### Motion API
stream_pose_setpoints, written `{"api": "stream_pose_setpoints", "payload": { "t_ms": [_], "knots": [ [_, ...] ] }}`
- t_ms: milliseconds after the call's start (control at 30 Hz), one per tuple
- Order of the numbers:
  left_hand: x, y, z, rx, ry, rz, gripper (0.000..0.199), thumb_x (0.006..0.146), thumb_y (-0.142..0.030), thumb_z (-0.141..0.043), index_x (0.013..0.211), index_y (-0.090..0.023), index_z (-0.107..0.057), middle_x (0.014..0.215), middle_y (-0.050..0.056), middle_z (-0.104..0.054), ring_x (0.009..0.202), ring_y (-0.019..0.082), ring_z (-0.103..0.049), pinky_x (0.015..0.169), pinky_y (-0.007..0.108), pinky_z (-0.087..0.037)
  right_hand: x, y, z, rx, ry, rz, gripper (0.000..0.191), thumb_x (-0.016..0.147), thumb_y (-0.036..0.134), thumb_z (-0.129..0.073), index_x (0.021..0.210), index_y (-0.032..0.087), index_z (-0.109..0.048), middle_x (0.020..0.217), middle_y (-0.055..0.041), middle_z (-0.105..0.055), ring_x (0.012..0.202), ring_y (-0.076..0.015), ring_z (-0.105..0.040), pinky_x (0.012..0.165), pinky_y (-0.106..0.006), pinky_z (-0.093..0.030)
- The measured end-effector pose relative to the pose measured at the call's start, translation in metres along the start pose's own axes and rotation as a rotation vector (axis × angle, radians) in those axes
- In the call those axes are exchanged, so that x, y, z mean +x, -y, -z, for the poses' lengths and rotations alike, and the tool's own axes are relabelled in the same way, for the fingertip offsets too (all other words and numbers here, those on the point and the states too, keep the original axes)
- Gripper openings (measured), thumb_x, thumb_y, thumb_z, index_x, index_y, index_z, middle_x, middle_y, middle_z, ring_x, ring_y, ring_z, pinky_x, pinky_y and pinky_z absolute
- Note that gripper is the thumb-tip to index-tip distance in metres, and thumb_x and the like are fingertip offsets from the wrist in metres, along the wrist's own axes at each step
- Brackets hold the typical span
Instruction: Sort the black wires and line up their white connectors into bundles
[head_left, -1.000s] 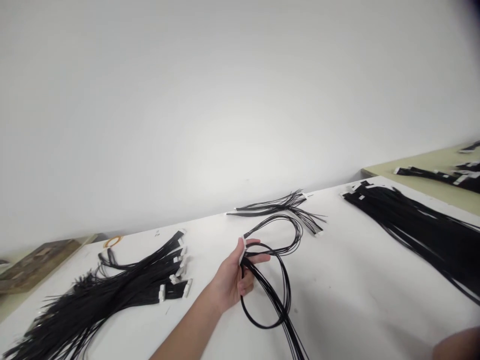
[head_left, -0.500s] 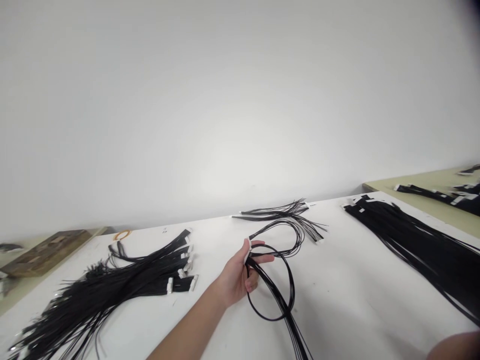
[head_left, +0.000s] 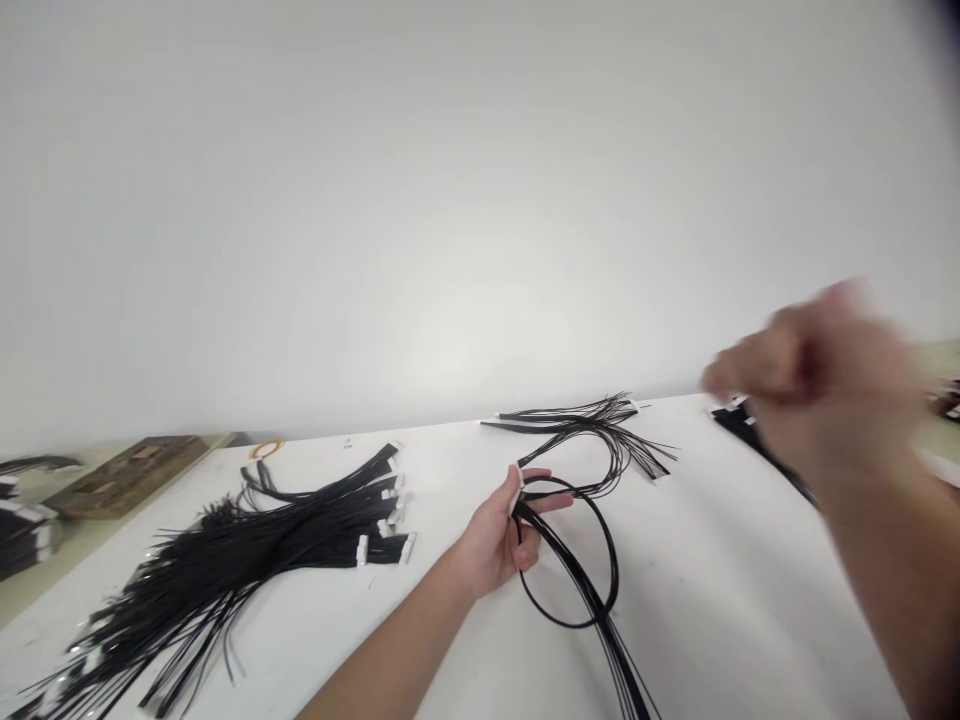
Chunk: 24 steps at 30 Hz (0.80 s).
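Observation:
Near the middle of the white table, my left hand [head_left: 499,540] grips the white connector end of a black wire harness [head_left: 574,570] between thumb and fingers. One wire loop curls out beside the fingers, and the rest of the bundle trails toward the front edge. My right hand [head_left: 825,380] is raised at the right, smeared by motion, so its fingers do not show clearly. Behind it lies a partly covered pile of black wires [head_left: 739,425]. Just beyond my left hand rests a loose group of black wires [head_left: 592,420] with white connectors.
At the left lies a large heap of black harnesses [head_left: 300,540] with white connectors. Behind it are an orange ring [head_left: 266,450] and a brown wooden board [head_left: 135,478]. A pale wall [head_left: 450,200] rises along the table's back edge.
My right hand has come up from the lower right corner and now covers much of the right wire pile. The left hand keeps its hold on the harness; the view has shifted slightly.

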<state>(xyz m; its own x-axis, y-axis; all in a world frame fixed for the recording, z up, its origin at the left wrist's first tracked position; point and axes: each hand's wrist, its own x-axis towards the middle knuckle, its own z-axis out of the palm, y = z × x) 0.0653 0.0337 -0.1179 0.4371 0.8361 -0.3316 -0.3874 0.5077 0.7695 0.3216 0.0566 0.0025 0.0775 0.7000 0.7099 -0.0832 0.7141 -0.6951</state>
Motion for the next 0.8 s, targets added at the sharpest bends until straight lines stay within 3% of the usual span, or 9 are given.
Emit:
{"api": "stream_pose_setpoints", "payload": {
  "t_ms": [67,167,267,400,500,667,800],
  "knots": [
    [0.001,0.001,0.001,-0.021,0.005,-0.015,0.05,0.08,-0.063,-0.042,0.113,-0.027,-0.049,0.115,0.01,-0.063,0.03,0.003,-0.041,0.033,0.018,-0.024,-0.024,-0.029,-0.018,0.039,0.041,-0.122,0.051,0.085,0.041,-0.052,0.042,0.018,-0.038,0.04,0.0023,-0.032,0.041,-0.009,-0.035,0.044,-0.026,-0.029],
    [0.002,0.001,0.001,-0.056,0.006,-0.042,0.05,0.081,-0.063,-0.041,0.115,-0.027,-0.048,0.118,0.011,-0.061,0.03,0.003,-0.042,0.033,0.018,-0.024,-0.071,-0.072,-0.039,-0.017,0.038,-0.17,0.046,0.087,0.036,-0.048,0.047,0.017,-0.036,0.046,0.0018,-0.033,0.047,-0.0093,-0.032,0.047,-0.026,-0.024],
    [0.004,0.002,0.001,-0.082,-0.011,-0.084,0.051,0.081,-0.063,-0.041,0.117,-0.028,-0.047,0.119,0.011,-0.06,0.031,0.003,-0.042,0.033,0.019,-0.025,-0.107,-0.092,-0.051,-0.176,0.194,-0.292,0.042,0.089,0.037,-0.045,0.053,0.017,-0.038,0.05,0.0033,-0.029,0.048,-0.0085,-0.027,0.047,-0.026,-0.02],
    [0.004,0.001,0.001,-0.095,-0.021,-0.102,0.051,0.081,-0.063,-0.041,0.118,-0.028,-0.046,0.118,0.009,-0.061,0.03,0.003,-0.042,0.033,0.019,-0.027,-0.118,-0.087,-0.065,-0.205,0.402,-0.514,0.036,0.088,0.042,-0.045,0.063,0.016,-0.048,0.054,0.0038,-0.032,0.051,-0.0081,-0.027,0.047,-0.024,-0.022],
    [0.003,-0.001,-0.001,-0.084,0.003,-0.079,0.051,0.081,-0.063,-0.04,0.118,-0.028,-0.045,0.115,0.008,-0.062,0.031,0.004,-0.044,0.032,0.02,-0.028,-0.116,-0.08,-0.072,-0.228,0.532,-0.583,0.034,0.087,0.044,-0.046,0.067,0.016,-0.051,0.055,0.0035,-0.035,0.053,-0.0086,-0.029,0.048,-0.023,-0.024],
    [0.002,-0.002,-0.004,-0.058,0.032,-0.048,0.052,0.082,-0.063,-0.038,0.118,-0.026,-0.045,0.109,0.009,-0.064,0.03,0.004,-0.044,0.031,0.021,-0.028,-0.12,-0.08,-0.073,-0.306,0.546,-0.602,0.036,0.087,0.045,-0.044,0.066,0.017,-0.05,0.055,0.003,-0.036,0.052,-0.0095,-0.03,0.048,-0.023,-0.025],
    [0.002,0.0,-0.004,-0.045,0.046,-0.05,0.051,0.083,-0.063,-0.037,0.117,-0.026,-0.046,0.11,0.008,-0.063,0.029,0.004,-0.043,0.031,0.02,-0.028,-0.12,-0.079,-0.071,-0.42,0.544,-0.513,0.033,0.089,0.041,-0.04,0.068,0.019,-0.049,0.056,0.0019,-0.046,0.051,-0.0104,-0.037,0.05,-0.023,-0.029]
  ]
}}
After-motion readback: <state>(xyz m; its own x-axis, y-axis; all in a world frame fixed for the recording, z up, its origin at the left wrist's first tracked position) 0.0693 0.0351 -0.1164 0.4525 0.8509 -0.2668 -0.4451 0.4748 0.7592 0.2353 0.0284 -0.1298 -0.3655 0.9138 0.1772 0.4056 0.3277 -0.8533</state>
